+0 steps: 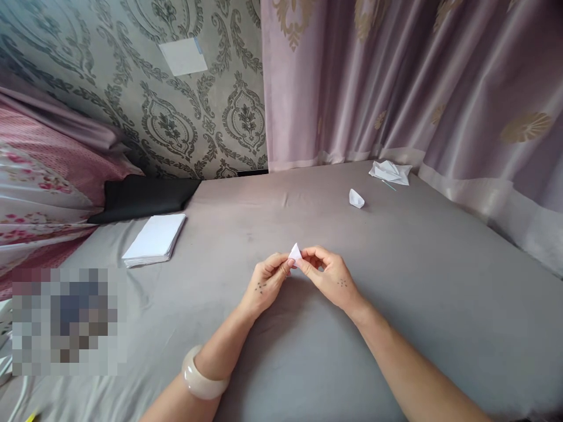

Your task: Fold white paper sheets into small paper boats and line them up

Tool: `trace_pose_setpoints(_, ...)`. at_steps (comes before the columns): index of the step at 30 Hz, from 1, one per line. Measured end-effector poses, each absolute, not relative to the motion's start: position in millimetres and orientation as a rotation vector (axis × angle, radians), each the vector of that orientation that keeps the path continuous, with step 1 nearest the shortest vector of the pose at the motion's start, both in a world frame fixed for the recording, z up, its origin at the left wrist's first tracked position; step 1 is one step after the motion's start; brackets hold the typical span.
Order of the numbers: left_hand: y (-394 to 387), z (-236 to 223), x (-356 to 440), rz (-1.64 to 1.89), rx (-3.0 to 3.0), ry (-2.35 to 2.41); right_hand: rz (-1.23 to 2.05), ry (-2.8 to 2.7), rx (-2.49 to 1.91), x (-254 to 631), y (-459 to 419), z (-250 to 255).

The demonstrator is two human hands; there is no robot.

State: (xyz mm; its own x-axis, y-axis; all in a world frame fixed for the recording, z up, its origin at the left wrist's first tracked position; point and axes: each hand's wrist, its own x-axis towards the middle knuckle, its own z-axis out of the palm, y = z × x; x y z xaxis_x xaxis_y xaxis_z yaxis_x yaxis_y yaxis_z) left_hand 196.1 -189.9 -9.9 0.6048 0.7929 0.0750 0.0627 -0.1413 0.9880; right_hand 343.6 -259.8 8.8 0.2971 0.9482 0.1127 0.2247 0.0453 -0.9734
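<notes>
A small piece of folded white paper (295,253) with a pointed top is pinched between my two hands, above the grey sheet. My left hand (267,281) grips its left lower side with thumb and fingers. On the other side, my right hand (331,276) is closed on the right edge, thumb toward the paper's middle. The fingers cover the lower part of the paper. Farther off to the right, a folded white paper boat (356,198) rests on the sheet, touched by neither hand.
A stack of white paper (155,237) lies at the left, near a black cushion-like object (147,198). Crumpled white papers (390,172) and a thin greenish stick (389,185) are at the back right by the curtain (343,82). The left foreground is pixelated.
</notes>
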Motion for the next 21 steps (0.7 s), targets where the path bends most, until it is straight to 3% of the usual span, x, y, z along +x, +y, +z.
trace_pose_setpoints(10,-189,1,194,0.579,1.019,0.554,1.331,-0.97,-1.231,361,-261,10)
trace_pose_setpoints(21,-185,5,184,0.262,0.855,0.461,1.486,-1.092,-1.201,366,-262,11)
